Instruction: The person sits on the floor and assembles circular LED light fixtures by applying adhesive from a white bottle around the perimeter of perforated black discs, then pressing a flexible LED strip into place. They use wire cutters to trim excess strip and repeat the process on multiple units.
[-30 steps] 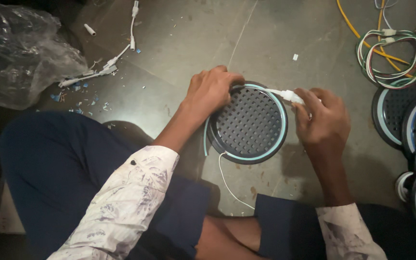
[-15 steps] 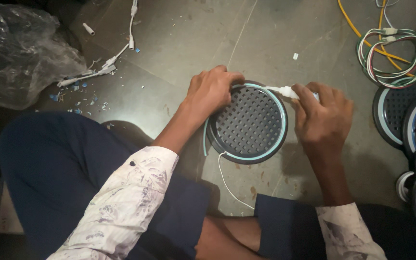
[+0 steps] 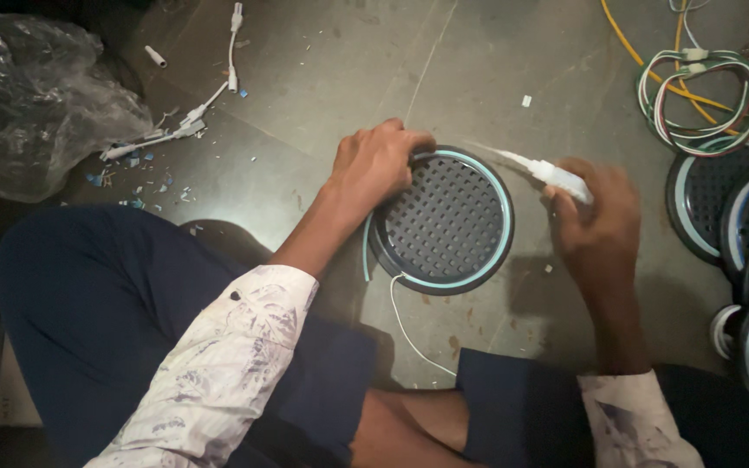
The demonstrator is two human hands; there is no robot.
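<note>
A round dark disc (image 3: pixel 444 221) with a studded face and a pale blue-green strip around its rim lies on the grey floor in front of me. My left hand (image 3: pixel 379 163) presses on its upper left edge. To the disc's right, my right hand (image 3: pixel 595 212) is closed around a small white tube (image 3: pixel 556 178) whose thin nozzle points at the upper right rim. A thin white wire (image 3: pixel 409 334) trails from the disc's lower left edge toward my legs.
Several similar discs (image 3: pixel 743 234) are stacked at the right edge. A coil of coloured wires (image 3: pixel 700 100) lies at the top right. A crumpled clear plastic bag (image 3: pixel 32 95) sits top left, with white connectors and scraps (image 3: pixel 171 130) beside it.
My right hand has pulled back to the right, away from the disc's rim, taking the white tube with it. My left hand has stayed on the disc.
</note>
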